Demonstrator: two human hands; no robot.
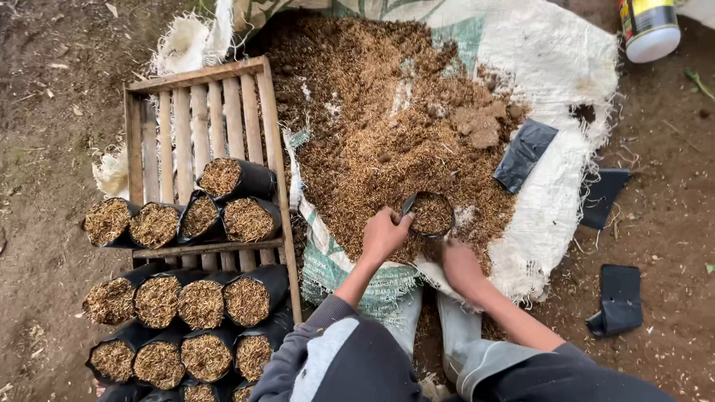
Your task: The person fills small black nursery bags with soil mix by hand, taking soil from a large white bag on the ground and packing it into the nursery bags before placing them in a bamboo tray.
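Black grow bag [432, 214] gripped at rim by your left hand [383, 234] | right hand [462, 268] in husk mix [387, 141], its fingers' state unclear | filled bags [201, 305] on wooden crate [201, 119]

Outdoor plant nursery; bare dirt ground [45, 112]; filled black grow bags [201, 298] (stacked rows).

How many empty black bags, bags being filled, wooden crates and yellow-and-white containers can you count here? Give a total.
Empty black bags: 3
Bag being filled: 1
Wooden crate: 1
Yellow-and-white container: 1
Total: 6
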